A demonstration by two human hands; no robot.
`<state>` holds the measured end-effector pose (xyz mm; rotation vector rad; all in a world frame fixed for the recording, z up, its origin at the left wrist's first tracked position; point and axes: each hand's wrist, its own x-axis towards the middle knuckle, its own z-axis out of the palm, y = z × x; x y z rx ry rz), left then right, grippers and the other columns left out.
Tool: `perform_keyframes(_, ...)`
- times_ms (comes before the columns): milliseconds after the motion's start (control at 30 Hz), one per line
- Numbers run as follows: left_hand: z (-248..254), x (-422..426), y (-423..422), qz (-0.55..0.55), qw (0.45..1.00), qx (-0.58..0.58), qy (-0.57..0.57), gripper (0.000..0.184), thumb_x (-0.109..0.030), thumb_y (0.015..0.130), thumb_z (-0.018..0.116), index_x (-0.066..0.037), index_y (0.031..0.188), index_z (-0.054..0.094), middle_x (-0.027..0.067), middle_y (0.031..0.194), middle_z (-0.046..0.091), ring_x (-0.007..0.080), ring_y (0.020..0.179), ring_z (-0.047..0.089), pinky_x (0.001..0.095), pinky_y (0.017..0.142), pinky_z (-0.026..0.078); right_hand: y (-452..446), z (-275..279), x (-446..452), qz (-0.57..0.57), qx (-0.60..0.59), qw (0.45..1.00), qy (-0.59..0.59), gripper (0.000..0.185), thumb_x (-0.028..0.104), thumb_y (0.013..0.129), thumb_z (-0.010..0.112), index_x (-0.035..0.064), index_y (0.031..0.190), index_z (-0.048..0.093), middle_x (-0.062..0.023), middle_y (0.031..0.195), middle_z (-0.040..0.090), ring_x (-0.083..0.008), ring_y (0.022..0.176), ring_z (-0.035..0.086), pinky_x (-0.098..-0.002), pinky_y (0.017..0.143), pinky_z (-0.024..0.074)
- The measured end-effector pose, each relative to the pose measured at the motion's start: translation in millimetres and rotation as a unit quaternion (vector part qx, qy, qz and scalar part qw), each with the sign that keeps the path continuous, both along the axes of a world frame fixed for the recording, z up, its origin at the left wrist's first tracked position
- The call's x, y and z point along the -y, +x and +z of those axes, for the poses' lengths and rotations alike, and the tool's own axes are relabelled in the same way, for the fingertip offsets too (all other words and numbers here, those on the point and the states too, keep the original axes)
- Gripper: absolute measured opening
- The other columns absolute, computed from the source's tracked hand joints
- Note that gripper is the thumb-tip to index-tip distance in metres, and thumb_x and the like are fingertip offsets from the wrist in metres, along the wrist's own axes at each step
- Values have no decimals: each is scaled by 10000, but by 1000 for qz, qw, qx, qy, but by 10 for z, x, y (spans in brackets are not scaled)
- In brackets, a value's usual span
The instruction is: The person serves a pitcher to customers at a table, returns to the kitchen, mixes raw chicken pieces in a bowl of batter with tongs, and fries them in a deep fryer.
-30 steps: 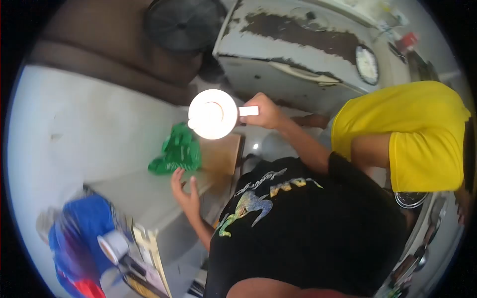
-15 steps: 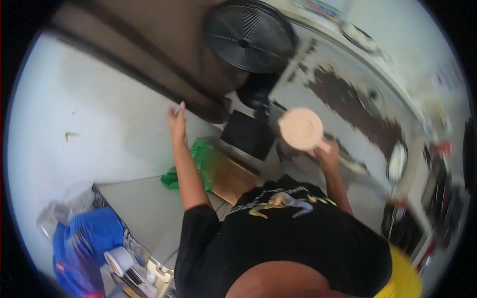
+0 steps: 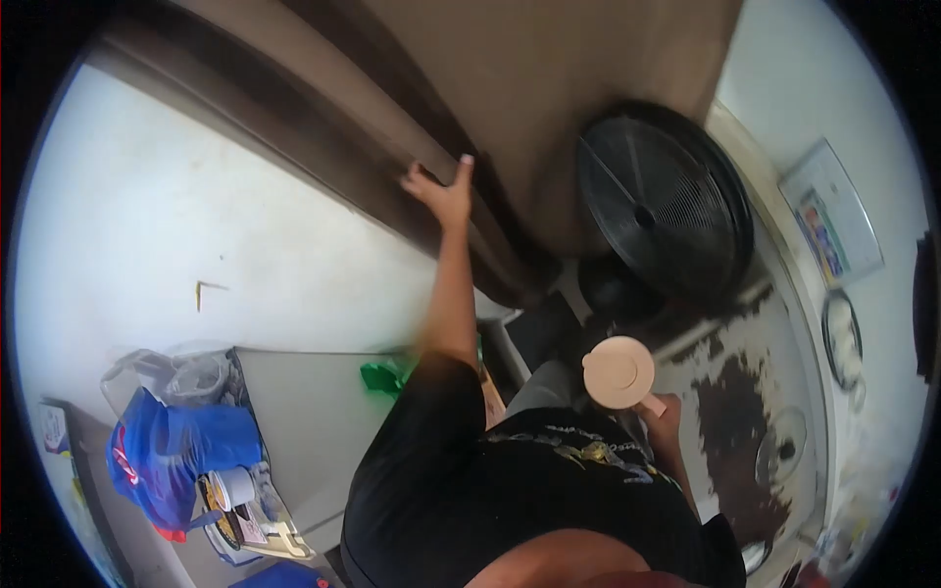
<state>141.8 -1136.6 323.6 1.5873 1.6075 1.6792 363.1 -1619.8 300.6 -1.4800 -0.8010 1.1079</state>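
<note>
A pale peach lidded pitcher is held upright by its handle in my right hand, close to the front of my black shirt. My left hand is raised with thumb and fingers apart, at the brown curtain. Whether its fingertips touch the cloth, I cannot tell. Nothing shows in that hand.
A black fan stands in front of the curtain at the right. Beside me is a worn, peeling white surface. At the left, a grey table top bears a blue bag and a white cup. A green bag lies near my left arm.
The view has turned toward the curtain and fan. My left hand has risen to the curtain, and the pitcher has come lower, nearer my body. The person in yellow is out of view.
</note>
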Motion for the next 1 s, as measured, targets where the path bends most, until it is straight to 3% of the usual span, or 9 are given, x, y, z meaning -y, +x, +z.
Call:
perform_keyframes(100,415,-259,668,-328,943,24,-48,793,-428,741,786,72,1272,474,241,1264,545,345,1204,514,397,1020,388,0,-193,-819,23,-7,1000,9,227,158,817,667,-51,730,657,9,610,577,-62,587,514,-250,522,400)
perform_keyframes(167,1144,-140,1302,-364,831,-275,-318,693,-655,733,672,24,875,681,240,851,673,341,868,670,405,765,520,21,-313,-1359,67,-58,996,-21,210,161,807,650,-46,790,677,-24,683,620,-83,625,561,-249,558,435)
perform_keyframes(233,1292,-271,1807,-565,803,-191,24,643,-635,751,636,4,813,674,240,797,643,369,777,643,434,681,512,-75,-362,-2167,35,-75,997,0,202,180,822,663,-18,778,654,-18,674,600,-72,593,552,-233,526,419)
perform_keyframes(333,1868,-72,2329,-716,663,-206,70,513,-482,840,573,6,967,664,249,952,641,387,892,619,467,745,503,-57,-388,-3185,136,-106,985,-16,204,192,831,675,4,765,631,-3,674,581,-65,585,529,-217,500,382)
perform_keyframes(367,2117,-79,2442,-732,558,-390,-32,490,-426,858,525,29,988,654,273,1028,626,416,928,612,468,791,503,-103,-308,-3508,111,-99,989,22,201,192,833,674,1,791,631,-4,670,577,-66,578,527,-216,491,371)
perform_keyframes(533,1269,-386,3119,-840,457,-183,226,374,-231,911,422,39,1102,595,258,1061,634,417,986,599,481,866,467,-392,470,-5320,48,-196,972,123,117,121,876,594,23,813,584,41,649,478,-56,564,431,-220,529,379)
perform_keyframes(633,1578,-976,2714,-886,381,-244,100,585,-404,1018,261,95,1148,538,323,1158,559,432,1099,520,473,943,408,-313,600,-6498,106,-220,960,133,115,118,877,586,33,801,568,45,635,453,-56,548,408,-213,520,368)
perform_keyframes(733,1712,-1783,2402,-819,525,-208,-103,619,-430,1022,253,106,1119,547,332,1122,573,451,1065,532,488,934,410,-312,711,-7627,172,-178,955,165,117,114,878,579,44,789,552,50,621,428,-56,533,385,-207,510,358)
perform_keyframes(1000,1853,-3714,1019,-735,585,-335,-75,561,-437,937,515,35,1242,513,297,1187,558,420,1130,525,455,948,426,-323,1127,-9839,251,-152,929,223,191,221,895,526,32,866,528,74,548,319,-27,440,273,-225,403,211)
